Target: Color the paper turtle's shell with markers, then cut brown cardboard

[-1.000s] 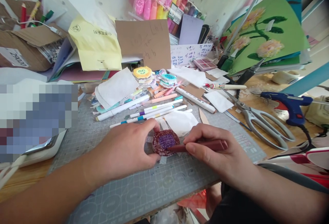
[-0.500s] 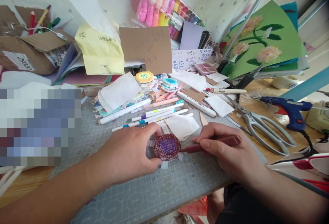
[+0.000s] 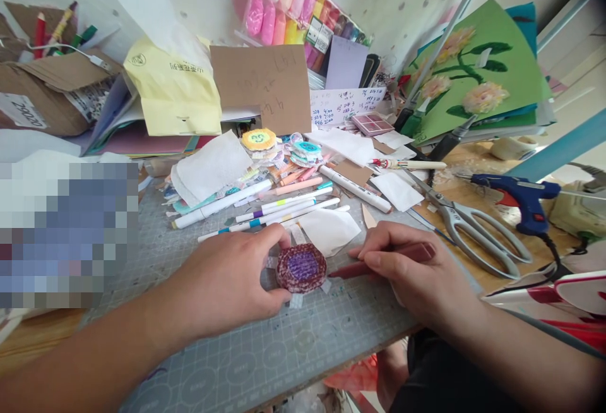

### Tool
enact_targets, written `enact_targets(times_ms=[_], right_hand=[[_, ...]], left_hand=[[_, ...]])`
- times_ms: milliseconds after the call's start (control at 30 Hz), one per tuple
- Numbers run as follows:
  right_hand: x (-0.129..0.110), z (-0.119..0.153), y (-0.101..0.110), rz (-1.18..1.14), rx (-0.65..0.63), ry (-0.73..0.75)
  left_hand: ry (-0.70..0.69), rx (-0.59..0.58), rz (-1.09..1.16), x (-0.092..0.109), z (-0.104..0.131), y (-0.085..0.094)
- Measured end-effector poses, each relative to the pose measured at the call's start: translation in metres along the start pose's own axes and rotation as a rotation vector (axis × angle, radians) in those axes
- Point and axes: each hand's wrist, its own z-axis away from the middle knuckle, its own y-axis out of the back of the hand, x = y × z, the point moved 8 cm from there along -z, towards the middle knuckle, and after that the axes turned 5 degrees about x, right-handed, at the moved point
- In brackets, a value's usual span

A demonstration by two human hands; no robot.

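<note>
Between the thumb and forefinger of my left hand (image 3: 231, 277) is a small round paper disc (image 3: 303, 266), coloured purple in the middle and dark brown-red round the rim. Pale tape tabs (image 3: 296, 301) stick out from its edge. My right hand (image 3: 416, 268) grips a brown-red marker (image 3: 353, 269), its tip at the disc's right edge; whether it touches I cannot tell. Beneath both hands lies a grey cutting mat (image 3: 246, 362). Just behind the disc are a white paper scrap (image 3: 330, 230) and several white markers (image 3: 284, 212).
Grey scissors (image 3: 483, 236) and a blue glue gun (image 3: 518, 195) lie to the right. Farther back sit a yellow paper disc (image 3: 259, 140), a teal disc (image 3: 305, 149), white sheets (image 3: 213, 170) and a cardboard piece (image 3: 260, 88). A cardboard box (image 3: 47, 97) stands back left.
The whole view has shifted slightly, so things appear a little farther left. Both hands keep their holds, and the marker tip stays by the disc's right edge.
</note>
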Motion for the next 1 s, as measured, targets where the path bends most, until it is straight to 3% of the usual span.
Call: enact_targets(times_ms=[533,700,867,1000], right_hand=[[0.0,-0.001,0.0,0.039,0.006,0.05],[0.007,-0.002,0.009,-0.075,0.081,0.054],[0.003,0.001,-0.001,-0.003,-0.013,0.038],[-0.006,0.004,-0.013,0.019,-0.08,0.038]], left_hand=[[-0.004,-0.002,-0.023,0.001,0.0,-0.001],[0.019,0.05,-0.061,0.005,0.002,0.0],[-0.009,0.005,-0.067,0.005,0.004,-0.005],[-0.039,0.089,-0.044,-0.001,0.003,-0.005]])
